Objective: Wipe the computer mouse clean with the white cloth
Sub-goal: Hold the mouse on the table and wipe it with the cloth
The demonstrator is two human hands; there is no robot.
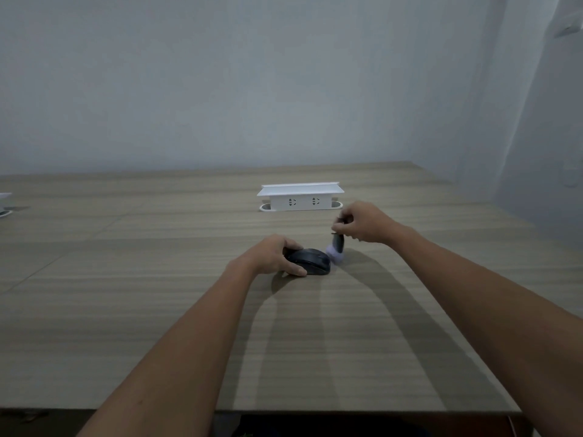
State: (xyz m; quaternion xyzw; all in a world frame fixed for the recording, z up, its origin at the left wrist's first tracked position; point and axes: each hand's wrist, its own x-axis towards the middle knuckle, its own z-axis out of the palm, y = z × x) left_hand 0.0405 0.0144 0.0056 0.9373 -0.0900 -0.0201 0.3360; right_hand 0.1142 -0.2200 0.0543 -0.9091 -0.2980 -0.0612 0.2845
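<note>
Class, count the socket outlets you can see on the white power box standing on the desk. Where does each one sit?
2. Both are on the front face of the white power box: one left of centre, one right of centre. Other faces are hidden, so more may exist.

We see a tabletop (157, 310) in pale grey-brown with fine wood-grain streaks running left to right. The mouse (310, 261) under our left hand (271, 253) is matt black. Just right of it, below our right hand (366, 223), a small dark piece (338, 241) meets a tuft of cloth (335, 256) that reads white with a faint lilac tint. The socket box (299, 197) at the far side is plain white with dark slots. The wall (220, 74) is a flat bluish grey.
</note>
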